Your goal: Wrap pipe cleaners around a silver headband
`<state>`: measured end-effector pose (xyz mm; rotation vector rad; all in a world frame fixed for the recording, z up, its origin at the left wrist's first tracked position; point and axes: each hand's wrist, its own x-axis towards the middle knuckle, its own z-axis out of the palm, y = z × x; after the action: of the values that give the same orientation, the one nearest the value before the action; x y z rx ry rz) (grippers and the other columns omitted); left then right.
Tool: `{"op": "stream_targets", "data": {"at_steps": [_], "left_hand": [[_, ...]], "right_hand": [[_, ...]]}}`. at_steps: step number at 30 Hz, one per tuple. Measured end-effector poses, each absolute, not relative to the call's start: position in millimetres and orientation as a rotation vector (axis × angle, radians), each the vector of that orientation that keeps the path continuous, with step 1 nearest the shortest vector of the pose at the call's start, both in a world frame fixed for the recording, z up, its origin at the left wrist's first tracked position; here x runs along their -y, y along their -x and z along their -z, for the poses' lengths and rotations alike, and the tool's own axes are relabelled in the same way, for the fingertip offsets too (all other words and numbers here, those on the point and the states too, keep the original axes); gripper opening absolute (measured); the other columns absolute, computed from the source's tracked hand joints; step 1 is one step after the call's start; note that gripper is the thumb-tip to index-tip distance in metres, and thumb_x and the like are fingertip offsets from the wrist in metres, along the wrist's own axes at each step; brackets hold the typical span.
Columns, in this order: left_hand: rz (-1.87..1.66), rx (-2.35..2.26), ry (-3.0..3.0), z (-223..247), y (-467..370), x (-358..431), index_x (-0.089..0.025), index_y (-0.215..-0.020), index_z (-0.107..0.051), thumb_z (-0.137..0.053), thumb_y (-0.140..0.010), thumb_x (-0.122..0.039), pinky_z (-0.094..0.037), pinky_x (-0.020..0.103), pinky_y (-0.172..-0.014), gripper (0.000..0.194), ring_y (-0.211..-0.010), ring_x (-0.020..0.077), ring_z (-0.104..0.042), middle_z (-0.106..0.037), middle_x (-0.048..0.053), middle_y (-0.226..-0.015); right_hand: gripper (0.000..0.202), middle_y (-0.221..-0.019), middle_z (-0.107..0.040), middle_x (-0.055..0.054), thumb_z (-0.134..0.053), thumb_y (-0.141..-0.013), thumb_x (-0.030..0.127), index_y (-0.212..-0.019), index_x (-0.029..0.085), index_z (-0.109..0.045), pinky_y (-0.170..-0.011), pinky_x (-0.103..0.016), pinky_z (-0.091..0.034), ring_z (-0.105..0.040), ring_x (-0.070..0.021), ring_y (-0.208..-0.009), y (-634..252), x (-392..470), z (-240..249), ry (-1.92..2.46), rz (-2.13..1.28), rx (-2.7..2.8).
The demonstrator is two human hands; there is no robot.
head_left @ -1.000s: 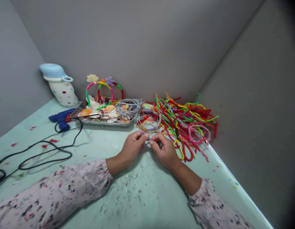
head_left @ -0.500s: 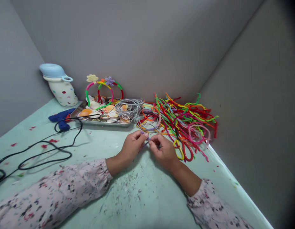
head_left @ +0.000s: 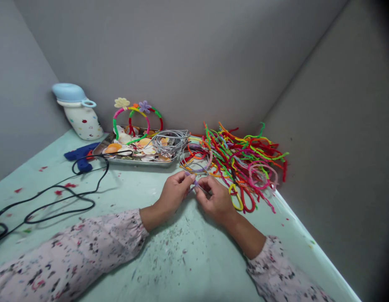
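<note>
Near the middle of the table, my left hand [head_left: 174, 193] pinches a small purple fuzzy strip [head_left: 195, 183] between thumb and fingers. My right hand [head_left: 215, 199] is closed on the strip's other side, its fingertips close to those of my left. A thin grey wire loop [head_left: 196, 171] lies just beyond the fingers; whether it joins the purple piece cannot be made out. To the right of my right hand are scissors [head_left: 247, 199] with yellow and red handles, partly under a heap of colourful pipe cleaners [head_left: 245, 147].
A metal tray [head_left: 144, 162] holds shell-like pieces, a coil of grey wire [head_left: 171, 140] and two colourful hoops with flowers. At left are a blue glue gun [head_left: 83, 155], its looping black cord [head_left: 59, 186] and a white bottle [head_left: 83, 119]. Walls stand behind and at right.
Both hands stay in nearly the same place. The fingers of my right hand have shifted slightly around the purple strip, and more of it shows between the hands.
</note>
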<state>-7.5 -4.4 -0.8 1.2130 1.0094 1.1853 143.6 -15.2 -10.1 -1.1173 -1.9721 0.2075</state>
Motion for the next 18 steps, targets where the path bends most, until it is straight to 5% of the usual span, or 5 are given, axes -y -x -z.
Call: {"op": "stream_targets", "data": {"at_steps": [18], "left_hand": [[-1.156, -0.925, -1.202, 0.5, 7.2, 3.9, -0.015, -0.071, -0.056, -0.064, -0.076, -0.03, -0.028, 0.022, -0.047, 0.018, -0.048, 0.0074, -0.037, -0.045, -0.005, -0.055]], "right_hand": [[0.011, -0.078, -0.062, -0.002, -0.052, -0.091, 0.027, -0.085, 0.021, -0.059, -0.068, -0.027, -0.043, -0.056, -0.0156, -0.071, -144.2, 16.0, 7.4, 1.192, -0.285, 1.827]]}}
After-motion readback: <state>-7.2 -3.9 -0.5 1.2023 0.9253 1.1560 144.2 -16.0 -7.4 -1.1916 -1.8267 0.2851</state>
